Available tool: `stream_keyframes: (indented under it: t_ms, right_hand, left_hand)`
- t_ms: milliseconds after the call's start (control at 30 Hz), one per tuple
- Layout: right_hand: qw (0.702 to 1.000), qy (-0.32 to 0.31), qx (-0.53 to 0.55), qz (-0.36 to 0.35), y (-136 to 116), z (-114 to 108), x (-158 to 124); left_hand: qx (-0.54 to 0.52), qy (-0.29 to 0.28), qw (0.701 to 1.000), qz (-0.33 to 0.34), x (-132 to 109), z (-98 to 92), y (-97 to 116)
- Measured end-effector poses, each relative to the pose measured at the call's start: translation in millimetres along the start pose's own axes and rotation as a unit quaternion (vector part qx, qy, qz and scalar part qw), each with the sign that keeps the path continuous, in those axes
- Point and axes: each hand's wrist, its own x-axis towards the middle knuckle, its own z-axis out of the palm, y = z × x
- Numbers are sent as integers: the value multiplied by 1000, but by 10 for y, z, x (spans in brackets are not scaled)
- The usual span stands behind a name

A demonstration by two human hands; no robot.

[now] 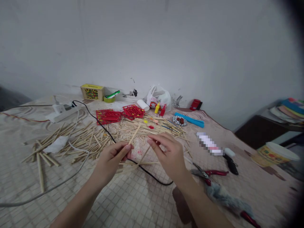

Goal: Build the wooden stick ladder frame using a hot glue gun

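Observation:
My left hand (pixel 113 157) pinches a thin wooden stick (pixel 135 133) that points up and to the right above the cloth. My right hand (pixel 168 152) is closed in a pinch close beside it, its fingertips near another thin stick (pixel 143 155) slanting below; whether it grips that stick I cannot make out. Both hands hover over a scatter of several wooden sticks (pixel 83 139) on the patterned cloth (pixel 133 202).
Red lattice panels (pixel 120 114) lie beyond the sticks. A black cable (pixel 106 131) crosses under my hands from a white power strip (pixel 62 113). Red-handled pliers (pixel 207 173) lie to the right. Glue bottles (pixel 159 109), a white bag (pixel 159 95) and a yellow box (pixel 92 91) stand by the wall.

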Motion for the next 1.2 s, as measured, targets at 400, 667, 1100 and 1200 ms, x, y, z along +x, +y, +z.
stream_keyframes:
  t_ms: [400,667,1100,1200]
  right_hand:
    - [999,22,39,-12,-37,25,55]
    - [988,-16,145,43,-84,-49,70]
    - [995,20,-90,-34,94,-72,22]
    - [997,4,81,-2,19,-110,35]
  left_hand:
    - [-23,-12,1000,-1,-11,17,-10]
    - [-20,-7,1000,-6,-6,15,-6]
    - [2,-5,1000,0,-4,8,9]
    - [-9,-7,1000,-4,-2,16,-1]
